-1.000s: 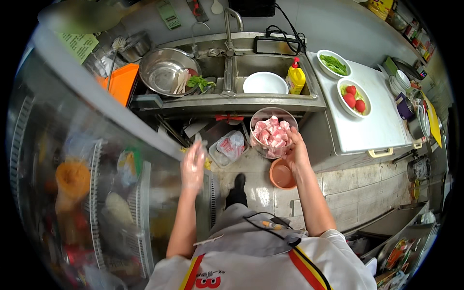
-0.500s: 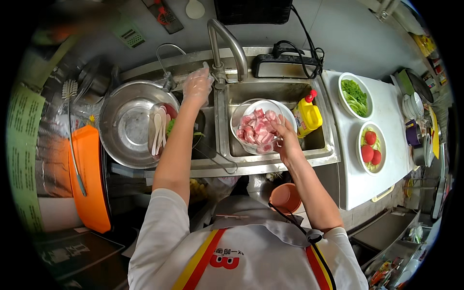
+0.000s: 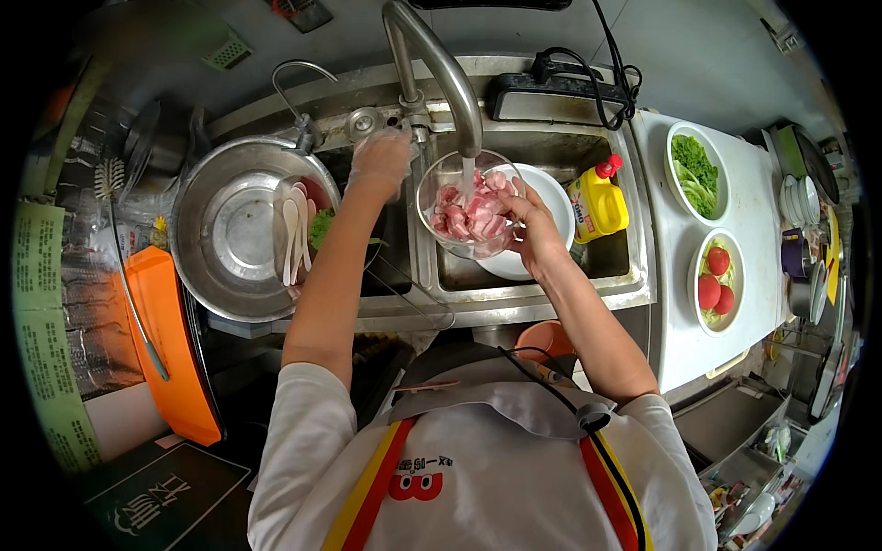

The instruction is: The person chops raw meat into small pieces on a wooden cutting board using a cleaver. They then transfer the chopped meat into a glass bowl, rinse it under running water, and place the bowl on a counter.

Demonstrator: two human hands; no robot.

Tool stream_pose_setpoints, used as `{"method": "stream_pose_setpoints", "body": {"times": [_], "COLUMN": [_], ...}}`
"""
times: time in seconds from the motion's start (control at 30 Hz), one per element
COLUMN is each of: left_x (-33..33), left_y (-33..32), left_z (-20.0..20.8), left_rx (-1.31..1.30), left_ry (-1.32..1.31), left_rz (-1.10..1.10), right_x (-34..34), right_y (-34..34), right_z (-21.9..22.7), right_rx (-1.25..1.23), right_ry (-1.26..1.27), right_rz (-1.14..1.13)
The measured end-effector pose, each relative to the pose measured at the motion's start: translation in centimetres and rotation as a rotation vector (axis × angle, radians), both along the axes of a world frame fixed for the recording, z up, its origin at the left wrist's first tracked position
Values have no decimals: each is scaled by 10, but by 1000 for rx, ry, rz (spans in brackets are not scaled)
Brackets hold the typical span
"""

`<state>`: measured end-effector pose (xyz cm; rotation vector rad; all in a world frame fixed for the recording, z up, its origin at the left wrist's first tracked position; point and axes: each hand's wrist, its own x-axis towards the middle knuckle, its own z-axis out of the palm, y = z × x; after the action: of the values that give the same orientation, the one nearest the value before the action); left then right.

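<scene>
My right hand (image 3: 531, 223) holds a clear glass bowl (image 3: 432, 188) of raw pink meat pieces (image 3: 469, 216) over the sink, under the spout of the curved steel tap (image 3: 441, 64). Water runs from the spout into the bowl. My left hand (image 3: 378, 161), in a thin clear glove, rests on the tap's handle at the base of the tap. A white bowl (image 3: 547, 197) sits in the right sink basin (image 3: 616, 262) below the glass bowl.
A large steel bowl (image 3: 230, 239) with white spoons (image 3: 292, 234) sits at left, next to an orange tray (image 3: 170, 340). A yellow bottle (image 3: 599, 200) stands by the basin. On the white counter (image 3: 763, 211) are bowls of greens (image 3: 696, 170) and tomatoes (image 3: 715, 280).
The bowl of meat has moved from in front of the sink to under the tap. My left hand reached the tap handle, and water now runs.
</scene>
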<state>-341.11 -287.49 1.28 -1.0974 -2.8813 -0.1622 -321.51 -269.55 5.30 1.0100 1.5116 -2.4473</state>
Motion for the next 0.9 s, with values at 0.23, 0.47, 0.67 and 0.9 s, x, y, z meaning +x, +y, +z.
{"method": "stream_pose_setpoints", "body": {"times": [0.23,0.47,0.67,0.9], "left_x": [52,104,122,89], "left_y": [-68,-60,-10,9], "left_z": [23,41,61,49], "left_rx": [517,633,449,197], "left_ry": [52,-24,-119,112], "left_rz": [270,127,-191,-117], "right_x": [3,-15,-16,-2], "right_y": [10,-5,-17,-2], "right_z": [-9,-31,-17,-27], "right_rx": [5,-15,77,35], "right_ry": [8,42,107,153], "right_rz": [-13,53,63,39]}}
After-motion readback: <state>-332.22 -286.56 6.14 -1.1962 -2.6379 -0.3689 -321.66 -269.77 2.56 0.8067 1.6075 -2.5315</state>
